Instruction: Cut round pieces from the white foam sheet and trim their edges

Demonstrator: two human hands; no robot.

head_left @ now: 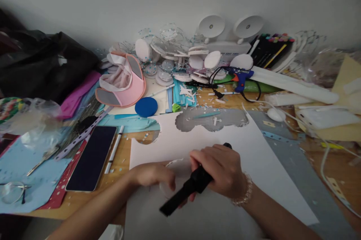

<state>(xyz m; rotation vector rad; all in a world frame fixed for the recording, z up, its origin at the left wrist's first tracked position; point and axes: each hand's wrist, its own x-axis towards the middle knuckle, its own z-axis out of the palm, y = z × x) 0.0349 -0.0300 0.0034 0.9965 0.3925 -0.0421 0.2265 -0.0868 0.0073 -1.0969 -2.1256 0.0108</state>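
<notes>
My left hand (156, 175) is closed around the edge of a white round piece (178, 167) with a ragged rim. My right hand (221, 168), wearing a beaded bracelet (244, 193), grips a black tool (180, 196) with a long flat end. The flat end points down and left, close to the left fingers; its exact kind is unclear. Both hands are over a large white sheet (225, 138), which has rounded pieces cut from its far edge. The right fingertips are partly hidden behind the tool.
A phone (92, 157) and white pen (114, 150) lie to the left. Beyond the sheet are a blue lid (146, 107), pink cap (126, 82), white discs (213, 60) and a blue glue gun (242, 78) with its cord. White cables (324, 161) trail along the right.
</notes>
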